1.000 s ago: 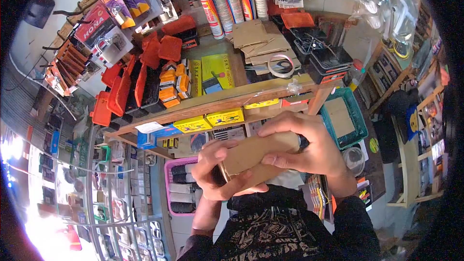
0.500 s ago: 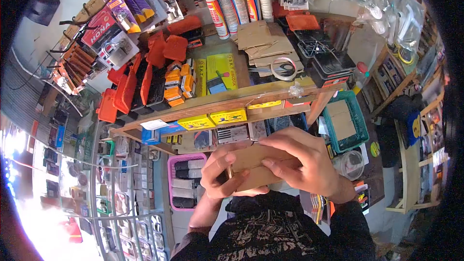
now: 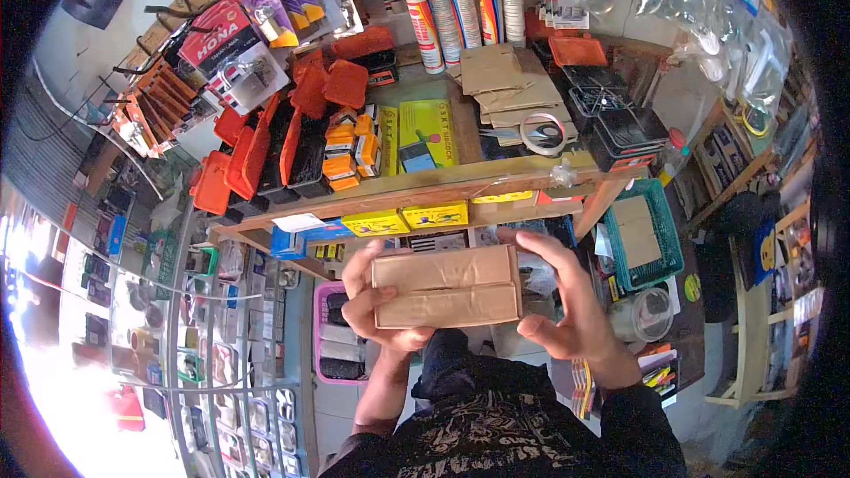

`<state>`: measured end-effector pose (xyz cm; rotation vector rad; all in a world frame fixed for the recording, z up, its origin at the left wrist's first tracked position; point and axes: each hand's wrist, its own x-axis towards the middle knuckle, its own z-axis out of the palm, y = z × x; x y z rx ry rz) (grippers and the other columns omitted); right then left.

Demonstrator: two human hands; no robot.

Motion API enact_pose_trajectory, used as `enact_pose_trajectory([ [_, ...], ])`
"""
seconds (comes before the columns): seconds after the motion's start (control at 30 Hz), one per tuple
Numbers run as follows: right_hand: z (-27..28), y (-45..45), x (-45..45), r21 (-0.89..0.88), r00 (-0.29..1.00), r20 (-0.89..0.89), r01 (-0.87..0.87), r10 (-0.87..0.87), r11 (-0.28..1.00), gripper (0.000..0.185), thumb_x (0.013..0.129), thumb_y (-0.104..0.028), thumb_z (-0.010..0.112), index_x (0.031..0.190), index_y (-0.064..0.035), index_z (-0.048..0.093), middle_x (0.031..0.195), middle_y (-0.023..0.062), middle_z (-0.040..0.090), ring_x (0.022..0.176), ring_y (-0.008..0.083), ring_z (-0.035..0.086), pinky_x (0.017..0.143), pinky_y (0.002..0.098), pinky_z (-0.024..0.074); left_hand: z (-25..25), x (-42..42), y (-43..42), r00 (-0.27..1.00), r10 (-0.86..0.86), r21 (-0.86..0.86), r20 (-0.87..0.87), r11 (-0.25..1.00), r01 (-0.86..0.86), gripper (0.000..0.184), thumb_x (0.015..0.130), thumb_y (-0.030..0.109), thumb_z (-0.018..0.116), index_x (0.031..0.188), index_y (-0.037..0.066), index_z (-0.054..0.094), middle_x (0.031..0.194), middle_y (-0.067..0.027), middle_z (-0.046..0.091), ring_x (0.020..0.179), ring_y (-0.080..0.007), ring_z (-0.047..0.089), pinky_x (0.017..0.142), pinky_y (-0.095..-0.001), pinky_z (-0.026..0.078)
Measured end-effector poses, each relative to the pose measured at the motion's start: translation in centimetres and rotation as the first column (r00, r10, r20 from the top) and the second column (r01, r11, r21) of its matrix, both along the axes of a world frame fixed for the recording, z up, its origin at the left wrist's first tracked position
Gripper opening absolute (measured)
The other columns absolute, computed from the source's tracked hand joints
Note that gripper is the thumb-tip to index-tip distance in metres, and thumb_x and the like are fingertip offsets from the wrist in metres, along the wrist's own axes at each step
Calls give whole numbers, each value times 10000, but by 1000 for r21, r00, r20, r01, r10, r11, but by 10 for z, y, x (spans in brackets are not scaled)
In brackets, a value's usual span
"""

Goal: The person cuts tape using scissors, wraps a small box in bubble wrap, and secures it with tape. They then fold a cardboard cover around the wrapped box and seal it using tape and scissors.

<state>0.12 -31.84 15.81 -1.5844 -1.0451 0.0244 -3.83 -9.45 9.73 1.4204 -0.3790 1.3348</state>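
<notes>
A small brown cardboard box [image 3: 447, 286] is held up in front of my chest, its long seam facing me. My left hand [image 3: 376, 305] grips the box's left end, with fingers at the side and lower edge. Just off the right end, my right hand [image 3: 575, 310] is spread, thumb and fingers apart, and holds nothing. Behind the box stands a glass-topped wooden counter [image 3: 425, 188]. On it lie a stack of flat cardboard pieces [image 3: 505, 80] and a roll of tape [image 3: 543, 134].
Red-lidded black bins [image 3: 248, 155] and upright sealant tubes [image 3: 425, 31] crowd the counter. Yellow boxes [image 3: 376, 222] sit on the shelf below. A pink basket [image 3: 320, 336] stands low at left, a green basket [image 3: 668, 257] at right. Packaged goods hang at upper left.
My right hand has come off the box and opened out to the right. The box now shows its broad seamed face, held by my left hand. The view has shifted slightly.
</notes>
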Motion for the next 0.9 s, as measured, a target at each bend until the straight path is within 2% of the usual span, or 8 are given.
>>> enact_pose_trajectory([
  [0.03, -13, 5, -4, -4, 1000, 4, 1, -1, 1000, 851, 885, -444, 710, 1468, 40, 323, 1459, 255, 409, 1375, 373, 402, 1147, 459, 293, -1, 0, -1, 1000, -1, -4, 4, 1000, 1, 713, 764, 570, 789, 1082, 73, 389, 1329, -308, 442, 983, -378, 645, 779, -449, 606],
  [0.13, -26, 29, -20, 96, 997, -61, 59, -54, 994, 993, 935, -578, 552, 1530, 61, 81, 1546, 305, 224, 1448, 416, 244, 1187, 492, 167, -1, -1, -8, 999, -49, 62, 14, 997, 48, 680, 781, 534, 787, 1108, 106, 373, 1290, -333, 450, 973, -369, 620, 771, -462, 586],
  [0.3, -29, 32, -17, 137, 995, 42, 83, -89, 987, 970, 950, -564, 524, 1543, 47, 60, 1563, 309, 196, 1458, 437, 216, 1189, 503, 148, 7, -8, -10, 988, -152, 78, -41, 985, 155, 631, 814, 509, 753, 1104, 127, 342, 1254, -320, 460, 1019, -398, 598, 777, -484, 579],
  [0.37, -25, 30, -15, 121, 997, 59, 39, -47, 992, 964, 955, -544, 528, 1553, 32, 38, 1571, 306, 184, 1463, 434, 209, 1191, 501, 144, 12, -13, -13, 987, -93, 60, -133, 993, 102, 664, 810, 660, 686, 1079, 143, 369, 1211, -260, 497, 969, -348, 597, 842, -509, 542],
  [0.4, -24, 29, -17, 120, 997, 61, 47, -55, 992, 964, 955, -544, 528, 1553, 32, 38, 1571, 306, 184, 1463, 434, 209, 1191, 501, 144, 11, -14, -12, 984, -109, 71, -139, 990, 120, 668, 806, 660, 691, 1071, 140, 366, 1239, -264, 491, 972, -350, 601, 889, -550, 521],
  [0.5, -20, 28, -22, 145, 999, -5, 40, -39, 989, 931, 964, -510, 532, 1558, 22, 53, 1573, 302, 189, 1466, 431, 209, 1191, 500, 154, 11, -17, -10, 983, -117, 113, -142, 985, 133, 668, 803, 662, 690, 1067, 142, 362, 1254, -273, 487, 963, -355, 608, 891, -569, 512],
  [0.67, -10, 23, -25, 59, 998, 30, 45, -47, 997, 870, 966, -444, 553, 1555, 24, 117, 1573, 292, 206, 1464, 432, 222, 1188, 496, 183, 7, -22, -9, 989, -73, 137, -132, 986, 91, 652, 820, 650, 667, 1063, 130, 357, 1246, -274, 498, 946, -367, 622, 849, -531, 531],
  [0.9, -10, 27, -29, 66, 997, 13, 79, -80, 995, 829, 965, -382, 573, 1552, 18, 146, 1571, 283, 220, 1456, 433, 243, 1185, 500, 197, 10, -24, -9, 990, -82, 138, -116, 986, 98, 648, 824, 648, 665, 1061, 127, 361, 1253, -281, 497, 920, -358, 632, 775, -483, 556],
])
